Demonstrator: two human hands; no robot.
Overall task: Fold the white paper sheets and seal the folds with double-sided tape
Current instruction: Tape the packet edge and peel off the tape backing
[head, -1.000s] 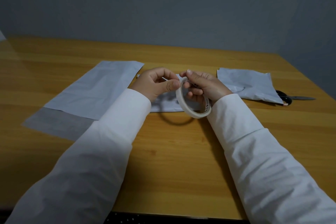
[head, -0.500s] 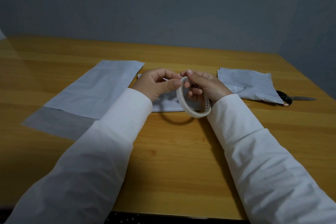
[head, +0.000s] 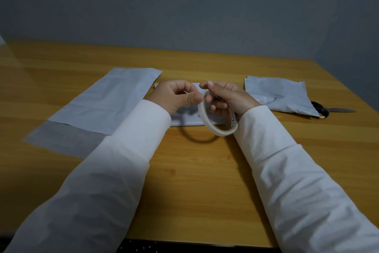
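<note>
Change since the previous second: very little. The tape roll (head: 217, 117) sits slightly lower and closer to the right wrist than it did a second ago, and both hands are in nearly the same place as before. The left thumb, which earlier rested against the upper rim of the roll, now sits at the same rim with the forefinger curled above it.

Hand state: the right hand (head: 227, 99) grips the roll, with fingers passing through its centre hole and the forefinger laid over the top. The left hand (head: 176, 96) is closed in a pinch at the upper edge of the roll; a thin pale strip shows between thumb and forefinger, probably the free end of the tape, though this is too small to confirm.

Meaning for the task: the step in hand appears to be finding and lifting the tape end. No length of tape has been drawn out yet, so sealing has not begun.

Location of work items:
- Folded sheet (head: 190, 118) lies flat on the table (head: 194, 181), directly under the hands.
- Large open sheet (head: 106, 101) lies to the left.
- Crumpled sheet (head: 281, 94) lies to the right, partly covering the scissors (head: 330, 110)
</note>
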